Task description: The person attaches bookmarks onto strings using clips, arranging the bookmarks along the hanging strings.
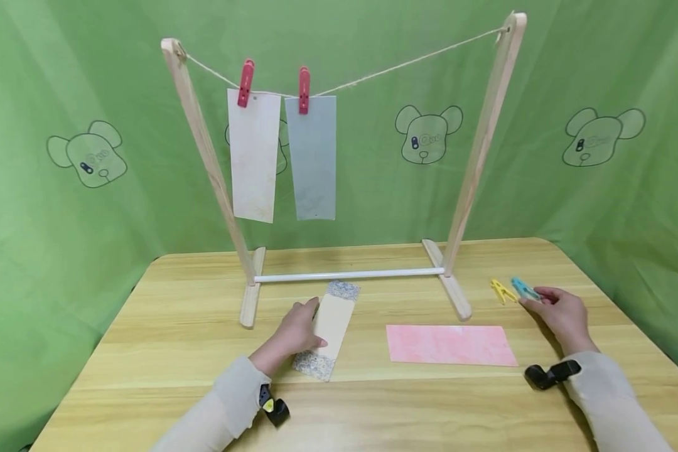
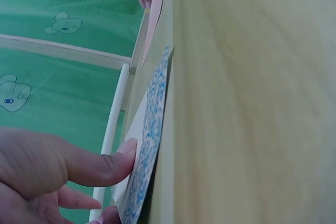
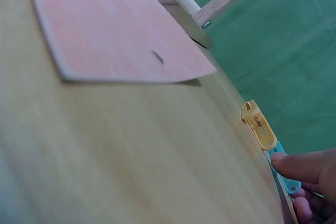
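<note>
Green fabric [image 1: 373,207] walls in the scene, and below it stretches a wood-grain table [image 1: 373,408], where both hands are busy! Low on the left, a cream card [image 1: 339,317] with blue floral ends lies at a slant, its far end right by the white rod [image 1: 350,274]. Left hand [image 1: 297,328] has it by the side edge, thumb on the face, fingers tucked behind; whether the whole card rests on the wood, I cannot tell. Over on the right, the right hand [image 1: 565,317] pinches a blue clip [image 1: 524,289] between thumb and fingers, and just beside that sits a yellow clip [image 1: 503,291]. Between the two hands, a pink card [image 1: 449,344] lies crosswise on the tabletop. Look up now: two wooden posts [image 1: 486,144] rise from flat feet, joined by that rod, a sagging string [image 1: 412,63] tied between their tops. Toward its left end hang a white card [image 1: 254,157] and a blue-grey card [image 1: 314,163], side by side, each held by one red clip [image 1: 304,91]. Outlined bear heads [image 1: 424,139] dot the cloth behind!
</note>
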`<state>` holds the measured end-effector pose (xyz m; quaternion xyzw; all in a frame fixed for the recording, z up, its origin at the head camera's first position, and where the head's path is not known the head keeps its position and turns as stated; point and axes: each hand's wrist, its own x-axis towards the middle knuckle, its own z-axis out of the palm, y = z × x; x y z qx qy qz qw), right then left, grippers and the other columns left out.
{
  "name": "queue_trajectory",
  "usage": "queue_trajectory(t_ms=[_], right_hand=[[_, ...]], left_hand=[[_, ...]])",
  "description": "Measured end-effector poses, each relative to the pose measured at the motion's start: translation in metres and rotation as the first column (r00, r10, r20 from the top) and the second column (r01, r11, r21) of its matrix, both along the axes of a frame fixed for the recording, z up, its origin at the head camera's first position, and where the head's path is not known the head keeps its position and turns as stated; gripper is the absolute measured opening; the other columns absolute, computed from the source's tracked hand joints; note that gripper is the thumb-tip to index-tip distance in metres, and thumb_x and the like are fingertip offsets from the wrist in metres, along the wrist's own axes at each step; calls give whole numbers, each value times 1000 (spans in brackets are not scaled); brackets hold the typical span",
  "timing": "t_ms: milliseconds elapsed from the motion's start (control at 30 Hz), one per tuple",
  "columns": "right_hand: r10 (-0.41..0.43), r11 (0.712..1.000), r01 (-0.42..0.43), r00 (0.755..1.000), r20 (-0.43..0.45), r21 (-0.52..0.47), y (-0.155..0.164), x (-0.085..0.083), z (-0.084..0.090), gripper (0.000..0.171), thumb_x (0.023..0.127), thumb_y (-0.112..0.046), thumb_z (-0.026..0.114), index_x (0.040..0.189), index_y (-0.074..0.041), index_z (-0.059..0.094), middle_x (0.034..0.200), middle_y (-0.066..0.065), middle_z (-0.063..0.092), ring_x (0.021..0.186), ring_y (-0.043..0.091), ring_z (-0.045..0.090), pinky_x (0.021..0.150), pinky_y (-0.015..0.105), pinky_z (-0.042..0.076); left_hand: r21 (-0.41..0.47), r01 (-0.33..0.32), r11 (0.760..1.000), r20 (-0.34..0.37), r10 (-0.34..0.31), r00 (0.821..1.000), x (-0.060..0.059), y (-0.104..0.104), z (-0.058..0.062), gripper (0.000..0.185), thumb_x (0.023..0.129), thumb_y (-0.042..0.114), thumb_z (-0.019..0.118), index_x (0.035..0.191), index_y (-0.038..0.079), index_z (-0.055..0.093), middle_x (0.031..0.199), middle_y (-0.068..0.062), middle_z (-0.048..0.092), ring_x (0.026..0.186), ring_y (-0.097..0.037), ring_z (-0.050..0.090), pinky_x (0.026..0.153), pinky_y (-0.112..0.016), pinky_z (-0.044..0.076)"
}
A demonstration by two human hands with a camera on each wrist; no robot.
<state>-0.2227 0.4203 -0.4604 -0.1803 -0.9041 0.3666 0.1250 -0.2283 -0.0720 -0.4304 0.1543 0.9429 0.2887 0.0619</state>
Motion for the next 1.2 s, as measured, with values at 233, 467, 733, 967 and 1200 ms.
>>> queue_trajectory(t_ms=[233, 467, 733, 967, 1200], right_hand=[[0, 998, 1, 1000, -13, 56, -1, -1, 0, 58, 83, -35, 70, 119, 9, 57, 91, 8, 58, 71, 6, 43, 56, 16, 38], [-13, 997, 13, 1000, -11, 78, 1, 0, -2, 55, 83, -34, 70, 115, 9, 58, 85, 8, 57, 70, 11, 44, 56, 19, 36], [-19, 995, 21, 1000, -20, 98, 3, 1, -1, 54, 82, -34, 72, 109, 11, 58, 90, 16, 59, 71, 12, 47, 57, 22, 37], [-23, 997, 25, 999, -28, 76, 6, 3, -2, 55, 82, -35, 71, 110, 10, 59, 90, 14, 61, 69, 6, 47, 57, 20, 38], [-11, 1000, 10, 999, -50, -17, 13, 5, -1, 57, 82, -34, 72, 117, 9, 56, 76, -11, 57, 62, -7, 46, 56, 14, 42]], left_hand=[[54, -4, 999, 39, 1, 999, -2, -6, -1, 74, 63, 9, 86, 124, -11, 48, 103, -20, 62, 94, -34, 59, 86, -44, 51], [97, -26, 995, 80, 18, 997, -2, -9, -1, 55, 63, 5, 86, 107, -6, 56, 92, -11, 62, 81, -23, 58, 76, -36, 52], [106, -46, 993, 107, 35, 994, -4, -13, 2, 41, 64, 4, 84, 95, -3, 58, 86, -7, 59, 78, -19, 54, 75, -32, 51], [155, -21, 988, 155, -4, 988, -8, -20, 1, 27, 72, -2, 77, 94, -4, 61, 82, -7, 58, 75, -17, 54, 69, -28, 51], [221, -19, 975, 220, -31, 975, -14, -29, 0, 11, 80, -4, 69, 90, -4, 65, 74, -4, 56, 68, -12, 51, 61, -21, 47]])
